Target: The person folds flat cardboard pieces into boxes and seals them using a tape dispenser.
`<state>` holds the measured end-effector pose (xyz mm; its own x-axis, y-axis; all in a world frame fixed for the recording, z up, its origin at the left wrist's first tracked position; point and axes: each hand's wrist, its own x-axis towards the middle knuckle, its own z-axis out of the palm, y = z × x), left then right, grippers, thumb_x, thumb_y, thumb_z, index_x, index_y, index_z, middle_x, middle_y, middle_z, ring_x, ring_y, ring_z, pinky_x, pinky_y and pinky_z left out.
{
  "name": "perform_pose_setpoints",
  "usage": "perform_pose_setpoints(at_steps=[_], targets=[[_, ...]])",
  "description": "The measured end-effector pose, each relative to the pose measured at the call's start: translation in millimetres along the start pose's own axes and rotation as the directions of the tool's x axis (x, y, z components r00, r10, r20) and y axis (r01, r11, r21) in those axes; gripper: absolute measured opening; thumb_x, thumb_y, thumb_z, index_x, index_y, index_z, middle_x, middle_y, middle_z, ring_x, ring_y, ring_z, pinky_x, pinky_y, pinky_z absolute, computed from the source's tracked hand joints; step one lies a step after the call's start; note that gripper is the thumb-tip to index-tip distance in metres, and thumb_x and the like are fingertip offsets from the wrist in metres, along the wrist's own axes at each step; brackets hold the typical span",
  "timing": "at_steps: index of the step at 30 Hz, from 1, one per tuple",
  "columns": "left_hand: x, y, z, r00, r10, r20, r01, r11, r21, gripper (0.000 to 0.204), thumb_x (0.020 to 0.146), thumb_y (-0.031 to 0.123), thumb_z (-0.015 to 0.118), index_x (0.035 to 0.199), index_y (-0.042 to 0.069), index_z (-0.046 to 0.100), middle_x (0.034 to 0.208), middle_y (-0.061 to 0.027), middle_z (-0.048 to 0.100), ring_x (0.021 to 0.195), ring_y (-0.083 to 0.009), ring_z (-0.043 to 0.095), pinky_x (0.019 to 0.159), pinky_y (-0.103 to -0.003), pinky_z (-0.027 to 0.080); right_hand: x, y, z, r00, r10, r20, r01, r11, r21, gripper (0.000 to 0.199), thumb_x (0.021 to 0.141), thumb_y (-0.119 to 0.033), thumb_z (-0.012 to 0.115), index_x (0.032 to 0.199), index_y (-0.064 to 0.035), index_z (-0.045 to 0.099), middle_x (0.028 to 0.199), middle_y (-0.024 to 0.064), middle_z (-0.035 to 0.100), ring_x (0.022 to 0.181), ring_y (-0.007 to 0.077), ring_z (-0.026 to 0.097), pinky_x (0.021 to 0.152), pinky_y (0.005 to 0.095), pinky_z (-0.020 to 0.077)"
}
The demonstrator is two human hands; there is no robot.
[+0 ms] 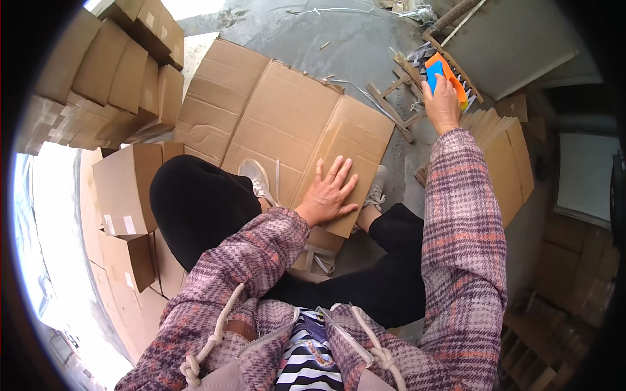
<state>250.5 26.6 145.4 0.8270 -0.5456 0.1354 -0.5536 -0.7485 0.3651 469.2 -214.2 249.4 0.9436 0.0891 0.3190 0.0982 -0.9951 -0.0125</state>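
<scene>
My left hand (328, 191) lies palm down with fingers spread on a folded flap of a cardboard box (352, 140). Most of the box is spread flat on the floor between my feet, its creases showing. Out to the far right, my right hand (443, 104) is closed around a blue-and-orange plastic tool (435, 70), which looks like a hand-held tape dispenser. It is over a wooden stool or frame (398, 85); whether it rests there I cannot tell. My palm hides part of the tool.
Stacked cardboard boxes (111, 72) rise at the far left, with open cartons (130, 189) beside my left knee. Flattened cardboard sheets (505, 153) stand to the right of my right forearm. Scraps and strips lie on the grey concrete floor (287, 32).
</scene>
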Motion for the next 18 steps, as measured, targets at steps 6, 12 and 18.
perform_pose_setpoints(at_steps=[6, 12, 18], targets=[[5.0, 6.8, -5.0, 1.0, 0.021, 0.023, -0.02, 1.0, -0.022, 0.065, 0.082, 0.055, 0.049, 0.13, 0.011, 0.047, 0.145, -0.0186, 0.027, 0.137, -0.0352, 0.019, 0.104, -0.063, 0.012, 41.4, 74.7, 17.4, 0.884, 0.41, 0.223, -0.373, 0.908, -0.19, 0.078, 0.075, -0.066, 0.055, 0.109, 0.0037, 0.056, 0.108, 0.023, 0.061, 0.099, 0.037, 0.06, 0.083, 0.0443, 0.0469], [4.1, 5.3, -2.0, 0.999, 0.005, 0.047, -0.002, 0.999, -0.054, 0.064, 0.083, 0.055, 0.049, 0.129, 0.012, 0.047, 0.146, -0.0179, 0.026, 0.137, -0.0344, 0.019, 0.104, -0.063, 0.01, 53.1, 87.6, 43.8, 0.876, 0.343, 0.339, -0.308, 0.939, -0.155, 0.07, 0.073, -0.063, 0.057, 0.094, 0.0024, 0.065, 0.099, 0.0223, 0.065, 0.095, 0.0364, 0.062, 0.079, 0.0439, 0.0474], [2.0, 4.2, -2.7, 0.999, 0.001, 0.033, 0.0, 0.999, -0.037, 0.065, 0.082, 0.055, 0.051, 0.13, 0.012, 0.047, 0.145, -0.0179, 0.028, 0.137, -0.0343, 0.021, 0.103, -0.063, 0.013, 50.2, 66.3, -42.3, 0.848, 0.114, 0.518, -0.33, 0.878, 0.346, 0.057, 0.077, -0.053, 0.062, 0.097, 0.0004, 0.063, 0.086, 0.0109, 0.065, 0.077, 0.0171, 0.061, 0.071, 0.0305, 0.0474]])
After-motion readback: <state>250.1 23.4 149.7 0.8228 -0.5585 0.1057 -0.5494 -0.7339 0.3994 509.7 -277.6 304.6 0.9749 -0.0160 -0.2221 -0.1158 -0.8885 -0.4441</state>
